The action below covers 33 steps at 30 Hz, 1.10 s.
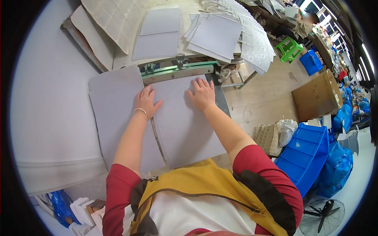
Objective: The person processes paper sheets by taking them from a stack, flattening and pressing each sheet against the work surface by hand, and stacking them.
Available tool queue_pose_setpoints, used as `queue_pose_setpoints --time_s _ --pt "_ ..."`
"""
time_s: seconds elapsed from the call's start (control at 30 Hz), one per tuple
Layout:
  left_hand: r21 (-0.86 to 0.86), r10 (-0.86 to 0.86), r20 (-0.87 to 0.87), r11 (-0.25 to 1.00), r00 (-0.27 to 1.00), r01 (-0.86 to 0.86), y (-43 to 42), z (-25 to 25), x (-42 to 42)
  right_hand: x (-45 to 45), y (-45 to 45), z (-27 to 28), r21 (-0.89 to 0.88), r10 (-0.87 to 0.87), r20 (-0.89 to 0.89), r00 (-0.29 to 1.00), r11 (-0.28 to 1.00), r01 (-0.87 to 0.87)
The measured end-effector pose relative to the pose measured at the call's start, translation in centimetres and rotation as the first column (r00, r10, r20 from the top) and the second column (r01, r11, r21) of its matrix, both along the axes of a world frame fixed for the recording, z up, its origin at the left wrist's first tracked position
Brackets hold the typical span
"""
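Note:
A large white sheet (185,129) lies in front of me, its far edge against a green metal bar (179,72) with metal fittings on top. My right hand (202,94) rests flat on the sheet's far right part, fingers spread near the bar. My left hand (147,103), with a bracelet at the wrist, lies at the sheet's left edge with its thumb apart. Under and beside the left hand is another white sheet or stack (118,118). Neither hand grips anything. A dark strip of work surface (223,103) shows to the right of the sheet.
Beyond the bar, a table holds white boards (157,33), a fanned stack of sheets (216,34) and wire-bound sheets (256,47). To the right stand a cardboard box (317,96), blue crate (305,155), green stool (289,49) and fan (323,216). Another person sits farther back.

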<state>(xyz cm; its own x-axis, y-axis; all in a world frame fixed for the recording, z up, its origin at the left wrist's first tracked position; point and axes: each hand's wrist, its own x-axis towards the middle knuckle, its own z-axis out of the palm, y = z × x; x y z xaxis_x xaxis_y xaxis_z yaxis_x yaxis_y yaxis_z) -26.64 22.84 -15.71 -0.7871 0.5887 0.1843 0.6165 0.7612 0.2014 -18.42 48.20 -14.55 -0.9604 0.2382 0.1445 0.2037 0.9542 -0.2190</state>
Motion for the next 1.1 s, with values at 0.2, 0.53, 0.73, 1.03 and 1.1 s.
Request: queue_pose_setpoints --time_s 0.2,0.53,0.73,1.03,1.1 --pt "0.008 0.012 0.017 1.000 1.000 -0.012 0.1 0.1 -0.1 -0.1 0.0 -0.4 -0.010 0.000 0.001 1.000 1.000 0.001" --pt "0.067 0.093 0.161 0.992 0.983 -0.105 -0.2 0.5 -0.3 0.8 -0.3 0.2 -0.037 0.016 0.200 0.980 0.999 -0.009" --pt "-0.093 0.045 0.131 0.995 0.990 -0.033 0.3 1.8 -0.2 2.7 -0.5 0.8 -0.046 0.050 0.189 0.981 0.998 -0.042" --pt "-0.369 0.127 0.105 0.926 0.986 -0.080 7.4 3.6 2.1 4.2 -0.5 1.0 -0.074 0.089 0.197 0.976 0.994 -0.076" --pt "-0.388 0.188 0.208 0.917 0.960 -0.095 7.2 3.4 2.3 4.5 -0.3 1.0 -0.084 0.097 0.186 0.978 0.993 -0.083"
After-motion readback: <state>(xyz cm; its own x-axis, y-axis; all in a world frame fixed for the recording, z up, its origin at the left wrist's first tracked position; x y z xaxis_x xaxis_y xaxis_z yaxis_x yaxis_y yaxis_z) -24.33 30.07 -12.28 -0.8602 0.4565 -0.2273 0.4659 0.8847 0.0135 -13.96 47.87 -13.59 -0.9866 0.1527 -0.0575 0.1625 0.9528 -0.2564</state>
